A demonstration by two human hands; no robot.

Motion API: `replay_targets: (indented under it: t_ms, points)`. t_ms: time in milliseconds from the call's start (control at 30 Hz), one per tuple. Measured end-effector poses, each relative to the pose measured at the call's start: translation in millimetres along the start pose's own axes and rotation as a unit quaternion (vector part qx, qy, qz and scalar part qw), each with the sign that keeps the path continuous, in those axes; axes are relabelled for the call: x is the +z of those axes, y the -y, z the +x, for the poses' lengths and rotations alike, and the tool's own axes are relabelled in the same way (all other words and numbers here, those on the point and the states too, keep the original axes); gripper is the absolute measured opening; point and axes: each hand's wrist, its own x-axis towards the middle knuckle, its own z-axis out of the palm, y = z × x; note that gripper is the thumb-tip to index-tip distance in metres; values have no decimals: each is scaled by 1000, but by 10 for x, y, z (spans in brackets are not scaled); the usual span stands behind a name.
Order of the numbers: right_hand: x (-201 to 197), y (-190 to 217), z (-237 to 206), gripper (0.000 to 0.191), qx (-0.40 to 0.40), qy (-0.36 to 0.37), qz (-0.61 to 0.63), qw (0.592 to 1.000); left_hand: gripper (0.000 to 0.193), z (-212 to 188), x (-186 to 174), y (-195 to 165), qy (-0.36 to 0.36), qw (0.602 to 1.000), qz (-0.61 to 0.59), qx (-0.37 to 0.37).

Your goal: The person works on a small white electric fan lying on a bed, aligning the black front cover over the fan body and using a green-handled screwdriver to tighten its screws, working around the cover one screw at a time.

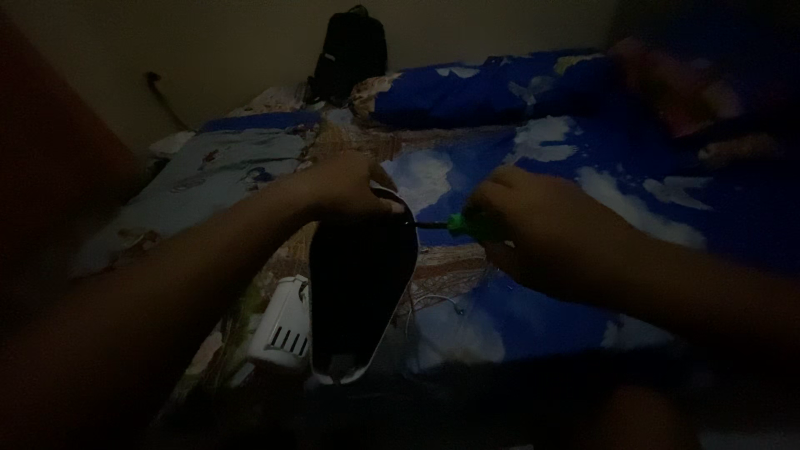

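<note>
The left hand (350, 187) grips the top end of a dark, rounded shell (360, 292) with a pale rim, fingers curled over its upper edge so that it hangs upright above the bed (533, 333). The right hand (521, 225) is closed around the green handle of a screwdriver (454, 222), whose thin dark shaft points left and meets the shell's upper right edge just beside the left hand's fingers. The two hands are near each other, with only the shaft spanning the gap between them.

The shell is smooth and hard-looking, wide at the top and narrowing to a blunt point at the bottom. Just beside its lower left edge lies a white plastic part (283, 329) with a row of short slots; a thin pale wire (437, 300) loops on the bedding to the right of the shell.

The bed is covered in soft blue fabric printed with white clouds, rumpled in folds, and a lighter blue sheet (217, 167) lies to the left. At the far end, a black backpack (350, 50) leans against a plain pale wall (208, 42). The room is dim, and the far right is blurred.
</note>
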Motion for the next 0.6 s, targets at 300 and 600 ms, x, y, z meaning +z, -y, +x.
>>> replay_targets:
  t_ms: [300,600]
  points:
    - [55,50,-77,49,-47,6,-4,999,43,-108,-26,3,14,998,-48,-35]
    - [10,68,41,43,170,147,-75,972,44,-39,20,-36,-12,1000,19,-7]
